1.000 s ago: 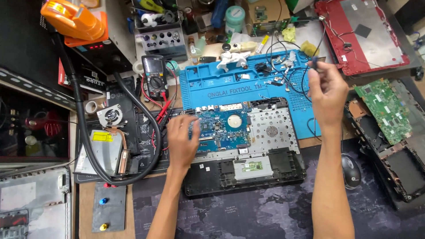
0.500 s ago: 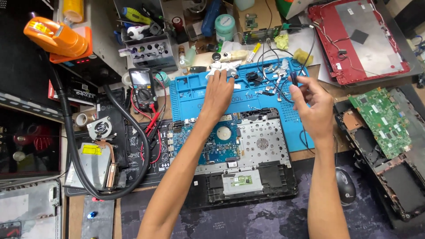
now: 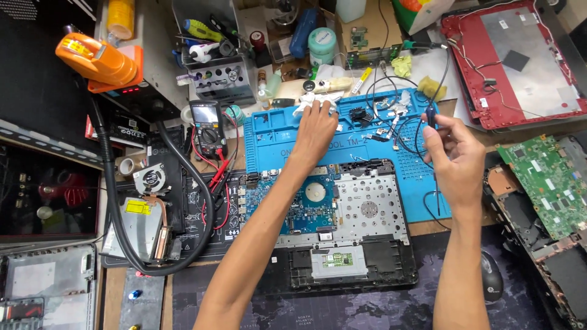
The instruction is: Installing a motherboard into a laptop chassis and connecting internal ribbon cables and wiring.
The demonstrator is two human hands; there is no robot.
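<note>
A: Left hand (image 3: 315, 125)?

B: Reached far across the blue work mat (image 3: 269, 143) to its back edge. The fingers are curled down onto a white crumpled piece (image 3: 318, 98) lying there. They touch it; whether they actually grip it I cannot tell from the head view.

A: Right hand (image 3: 455, 156)?

B: Raised over the right part of the mat, fingers pinched narrow on a thin black probe (image 3: 431, 116) held upright, with a black lead (image 3: 437, 195) hanging from it past the wrist.

A: Position of the opened laptop?

B: The opened laptop base (image 3: 342, 244) lies on the counter just in front of the mat, overlapping its near edge. Its blue circuit board (image 3: 299, 208) is exposed at left, a perforated metal plate (image 3: 373, 205) at right. The left forearm crosses above the board.

A: Surroundings?

B: A black multimeter (image 3: 208, 128) with red leads sits left of the mat. A red laptop lid (image 3: 520, 61) lies at far right, a green board (image 3: 541, 177) below it. An orange tool (image 3: 98, 58) rests at upper left, with a black hose (image 3: 113, 201) looping down from it.
</note>
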